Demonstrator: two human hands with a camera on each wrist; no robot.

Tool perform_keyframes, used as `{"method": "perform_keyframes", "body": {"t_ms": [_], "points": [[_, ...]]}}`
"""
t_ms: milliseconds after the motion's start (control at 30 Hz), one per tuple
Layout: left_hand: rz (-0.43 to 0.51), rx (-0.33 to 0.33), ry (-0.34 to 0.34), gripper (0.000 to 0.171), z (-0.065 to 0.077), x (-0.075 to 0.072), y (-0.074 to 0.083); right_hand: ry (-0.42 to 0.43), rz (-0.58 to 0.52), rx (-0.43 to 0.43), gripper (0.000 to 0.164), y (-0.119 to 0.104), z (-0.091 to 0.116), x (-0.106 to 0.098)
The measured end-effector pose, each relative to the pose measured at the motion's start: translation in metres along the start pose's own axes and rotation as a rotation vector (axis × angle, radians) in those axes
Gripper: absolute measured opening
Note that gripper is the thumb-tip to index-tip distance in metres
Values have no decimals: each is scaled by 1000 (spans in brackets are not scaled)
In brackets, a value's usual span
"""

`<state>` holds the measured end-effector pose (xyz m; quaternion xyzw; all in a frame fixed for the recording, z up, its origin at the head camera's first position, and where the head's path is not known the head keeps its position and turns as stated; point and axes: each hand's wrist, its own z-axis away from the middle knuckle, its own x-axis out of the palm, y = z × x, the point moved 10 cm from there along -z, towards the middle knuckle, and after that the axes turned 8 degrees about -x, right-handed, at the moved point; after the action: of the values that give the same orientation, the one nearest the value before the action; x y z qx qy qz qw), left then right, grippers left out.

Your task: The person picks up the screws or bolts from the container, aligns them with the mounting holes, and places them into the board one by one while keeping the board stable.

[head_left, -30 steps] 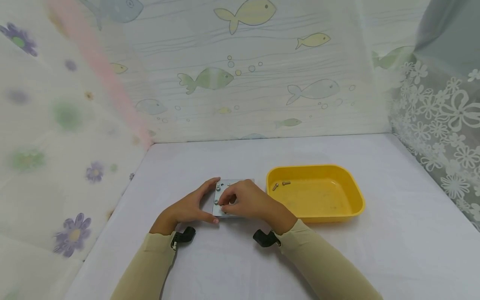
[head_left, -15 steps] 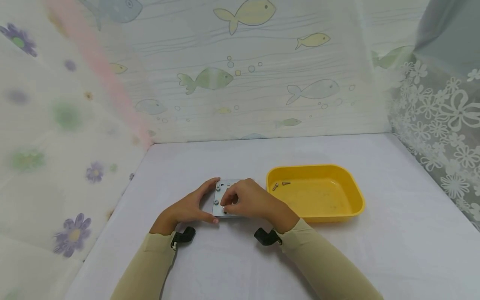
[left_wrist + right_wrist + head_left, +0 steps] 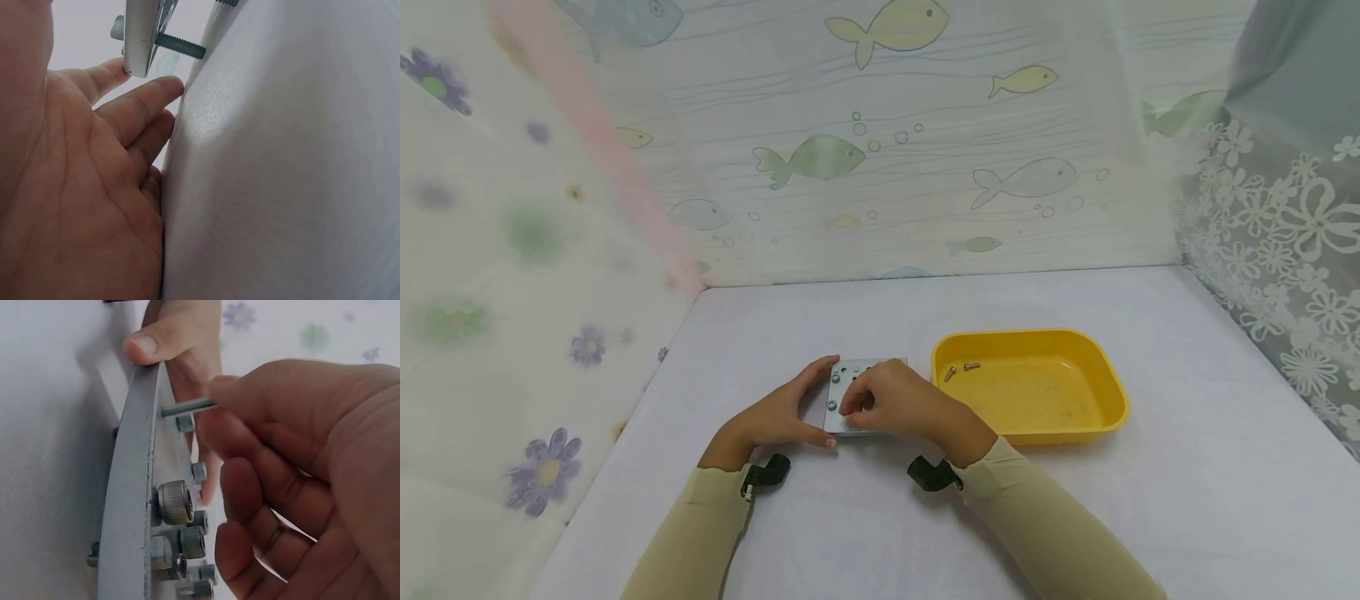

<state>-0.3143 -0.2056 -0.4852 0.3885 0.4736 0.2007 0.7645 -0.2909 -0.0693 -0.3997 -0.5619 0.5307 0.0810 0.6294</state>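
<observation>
A silver metal plate point(image 3: 837, 423) lies left of the tray, with several socket-head bolts standing in its holes. My left hand point(image 3: 782, 412) holds the plate by its left side, thumb at the near corner and index finger at the far one. Over the plate's near edge, my right hand point(image 3: 898, 400) pinches a bolt point(image 3: 187, 407) between thumb and index finger. In the right wrist view the bolt's threaded end meets the plate face; its head is hidden by the fingertips. Below the plate, a threaded shank point(image 3: 181, 46) sticks out in the left wrist view.
A yellow tray point(image 3: 1052, 440) stands on the white-covered table point(image 3: 850, 533) to the right of the plate. Two loose bolts point(image 3: 972, 367) lie at its far left corner. Patterned curtains point(image 3: 925, 192) close in the back and sides.
My right fingertips have shifted slightly over the plate's near edge, still pinching the bolt. The left hand and the plate stay in place.
</observation>
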Motion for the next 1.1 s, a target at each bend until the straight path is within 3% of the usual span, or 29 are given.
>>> {"method": "perform_keyframes", "body": {"t_ms": [600,1100], "points": [[-10,19,8,129,0,0,-1,-37,97,66,8,10,-2,13],[-8,10,12,129,-1,-1,-2,-46,106,93,8,11,-1,14]]}}
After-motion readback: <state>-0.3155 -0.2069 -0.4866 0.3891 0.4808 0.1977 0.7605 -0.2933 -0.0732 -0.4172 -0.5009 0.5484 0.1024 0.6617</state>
